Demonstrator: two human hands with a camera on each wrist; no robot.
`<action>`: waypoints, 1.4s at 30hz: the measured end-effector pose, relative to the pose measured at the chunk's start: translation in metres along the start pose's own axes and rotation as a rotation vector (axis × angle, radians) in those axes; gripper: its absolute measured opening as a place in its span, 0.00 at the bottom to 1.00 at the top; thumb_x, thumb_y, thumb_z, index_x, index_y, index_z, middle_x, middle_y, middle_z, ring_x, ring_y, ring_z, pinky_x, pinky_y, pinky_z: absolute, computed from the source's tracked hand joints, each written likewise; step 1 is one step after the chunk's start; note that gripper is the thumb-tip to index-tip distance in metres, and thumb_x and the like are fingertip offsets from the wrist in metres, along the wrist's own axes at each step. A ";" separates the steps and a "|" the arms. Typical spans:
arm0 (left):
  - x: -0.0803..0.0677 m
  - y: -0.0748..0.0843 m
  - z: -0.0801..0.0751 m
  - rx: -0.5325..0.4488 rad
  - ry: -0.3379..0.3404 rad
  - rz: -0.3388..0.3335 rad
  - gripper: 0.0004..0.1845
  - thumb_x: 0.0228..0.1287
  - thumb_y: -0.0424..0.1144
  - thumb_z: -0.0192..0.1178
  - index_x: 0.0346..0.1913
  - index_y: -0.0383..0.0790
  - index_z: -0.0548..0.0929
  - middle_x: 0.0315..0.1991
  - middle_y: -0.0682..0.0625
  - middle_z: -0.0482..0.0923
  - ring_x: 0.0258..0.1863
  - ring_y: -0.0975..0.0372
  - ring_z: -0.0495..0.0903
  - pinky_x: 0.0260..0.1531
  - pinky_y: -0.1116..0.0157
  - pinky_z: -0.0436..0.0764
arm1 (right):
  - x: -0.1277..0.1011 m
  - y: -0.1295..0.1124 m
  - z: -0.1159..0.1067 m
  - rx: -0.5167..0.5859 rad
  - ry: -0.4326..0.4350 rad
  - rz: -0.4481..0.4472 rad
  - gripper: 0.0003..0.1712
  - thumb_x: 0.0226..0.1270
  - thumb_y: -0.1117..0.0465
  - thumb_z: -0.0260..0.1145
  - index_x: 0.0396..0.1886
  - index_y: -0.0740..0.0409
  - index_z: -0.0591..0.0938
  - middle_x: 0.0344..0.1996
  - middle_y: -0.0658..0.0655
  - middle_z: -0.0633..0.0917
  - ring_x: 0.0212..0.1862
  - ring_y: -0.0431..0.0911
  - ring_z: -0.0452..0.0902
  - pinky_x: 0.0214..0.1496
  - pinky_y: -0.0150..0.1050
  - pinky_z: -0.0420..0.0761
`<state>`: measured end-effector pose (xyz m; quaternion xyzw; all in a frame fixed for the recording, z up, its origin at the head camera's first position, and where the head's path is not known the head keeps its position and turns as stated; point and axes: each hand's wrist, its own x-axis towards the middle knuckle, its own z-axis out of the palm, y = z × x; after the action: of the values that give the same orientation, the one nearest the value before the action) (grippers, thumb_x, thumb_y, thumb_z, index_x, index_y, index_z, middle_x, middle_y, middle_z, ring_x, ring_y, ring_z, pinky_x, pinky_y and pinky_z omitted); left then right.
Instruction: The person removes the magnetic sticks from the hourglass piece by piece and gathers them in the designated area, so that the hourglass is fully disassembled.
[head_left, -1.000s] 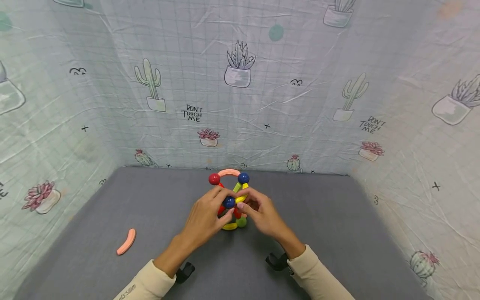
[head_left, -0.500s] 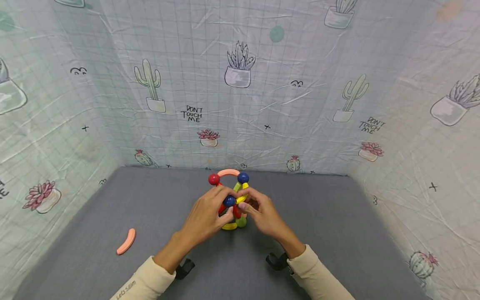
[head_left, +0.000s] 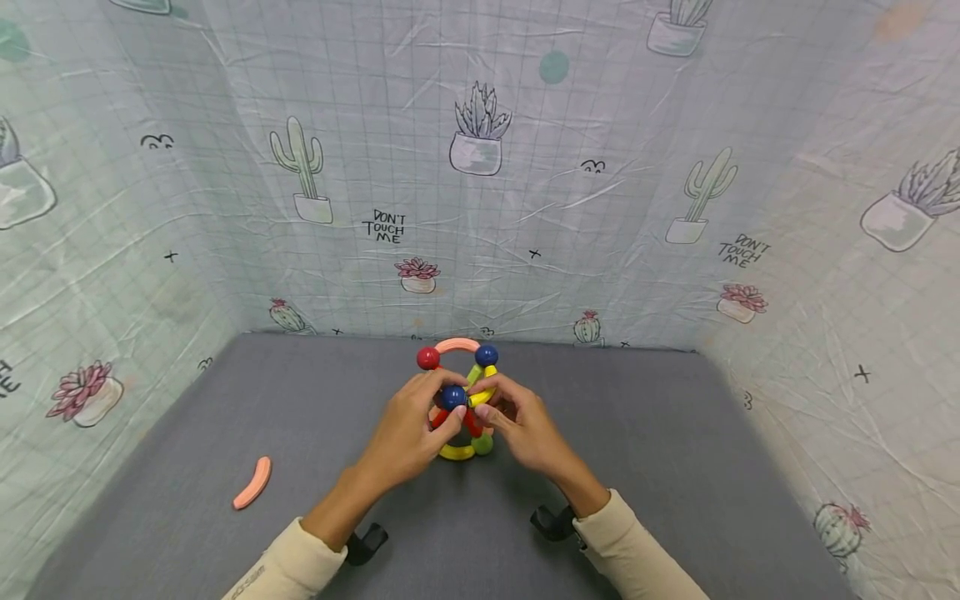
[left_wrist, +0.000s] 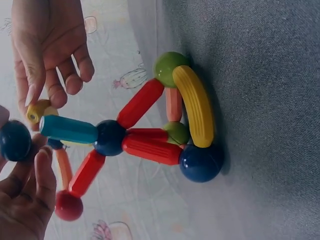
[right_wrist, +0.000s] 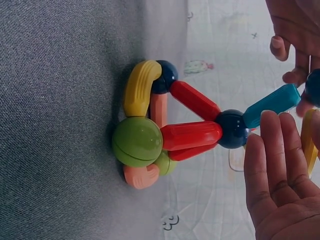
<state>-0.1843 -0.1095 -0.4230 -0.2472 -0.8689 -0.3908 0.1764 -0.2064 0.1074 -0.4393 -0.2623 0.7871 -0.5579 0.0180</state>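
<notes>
where smooth rods meet, left hand (head_left: pixel 408 433) pinches glossy blue ball (head_left: pixel 452 397).

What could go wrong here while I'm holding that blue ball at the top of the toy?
The blue ball sits only in the left hand grip at the teal rod tip, so it may slip off. The structure stands on a few balls; pushing could tip it over.

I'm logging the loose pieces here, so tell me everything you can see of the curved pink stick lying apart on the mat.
The curved pink stick is a short, salmon-pink piece with rounded ends and a gentle bend; it looks like smooth plastic. It lies flat on the grey mat, slanted, well to the left of both hands and the built toy. Nothing touches it but the mat.
</notes>
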 end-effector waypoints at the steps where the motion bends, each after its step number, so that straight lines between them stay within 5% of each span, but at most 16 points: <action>1: -0.001 -0.001 -0.001 -0.002 0.016 0.002 0.18 0.70 0.39 0.71 0.60 0.47 0.82 0.51 0.54 0.84 0.46 0.62 0.79 0.42 0.60 0.84 | 0.000 0.000 0.000 -0.002 -0.001 -0.002 0.12 0.80 0.60 0.64 0.59 0.49 0.83 0.37 0.57 0.85 0.34 0.45 0.81 0.40 0.38 0.84; 6: -0.008 -0.005 -0.011 0.004 0.097 0.003 0.21 0.68 0.38 0.74 0.61 0.48 0.82 0.47 0.54 0.83 0.37 0.64 0.75 0.28 0.69 0.77 | -0.002 0.000 0.000 0.005 -0.002 -0.005 0.13 0.80 0.60 0.63 0.60 0.53 0.83 0.38 0.56 0.86 0.34 0.48 0.82 0.40 0.38 0.85; 12: -0.016 -0.015 -0.029 0.043 0.183 -0.030 0.24 0.63 0.33 0.77 0.61 0.47 0.83 0.45 0.51 0.83 0.41 0.64 0.77 0.29 0.68 0.81 | -0.005 0.003 0.001 0.027 -0.004 -0.008 0.14 0.79 0.61 0.65 0.60 0.52 0.83 0.39 0.57 0.86 0.36 0.56 0.83 0.40 0.36 0.84; 23: 0.002 -0.081 -0.060 0.063 0.325 -0.141 0.21 0.63 0.29 0.75 0.59 0.41 0.87 0.48 0.42 0.78 0.45 0.51 0.85 0.31 0.77 0.78 | -0.005 0.007 0.002 0.048 -0.004 -0.020 0.13 0.79 0.61 0.66 0.59 0.52 0.83 0.39 0.60 0.87 0.37 0.55 0.83 0.40 0.36 0.84; 28: 0.014 -0.114 -0.064 0.093 0.316 -0.212 0.20 0.65 0.29 0.74 0.59 0.40 0.87 0.52 0.38 0.81 0.47 0.46 0.87 0.33 0.76 0.79 | -0.005 0.007 0.001 0.040 -0.004 -0.030 0.14 0.79 0.61 0.66 0.60 0.53 0.83 0.39 0.59 0.86 0.35 0.46 0.83 0.39 0.36 0.85; 35: 0.031 -0.155 -0.062 0.130 0.228 -0.348 0.20 0.67 0.31 0.73 0.60 0.39 0.87 0.57 0.37 0.84 0.50 0.43 0.86 0.49 0.46 0.83 | -0.005 0.007 0.000 0.040 -0.005 -0.032 0.14 0.78 0.61 0.66 0.60 0.54 0.83 0.38 0.58 0.86 0.34 0.46 0.82 0.39 0.35 0.85; 42: 0.042 -0.189 -0.064 0.179 0.153 -0.477 0.19 0.66 0.32 0.73 0.59 0.39 0.87 0.55 0.36 0.87 0.50 0.44 0.84 0.50 0.46 0.80 | -0.003 0.007 -0.001 0.043 -0.009 -0.021 0.14 0.79 0.61 0.66 0.60 0.53 0.83 0.39 0.59 0.86 0.34 0.49 0.83 0.39 0.35 0.85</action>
<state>-0.3186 -0.2541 -0.4734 0.0116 -0.9179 -0.3605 0.1655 -0.2068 0.1118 -0.4459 -0.2727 0.7722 -0.5735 0.0214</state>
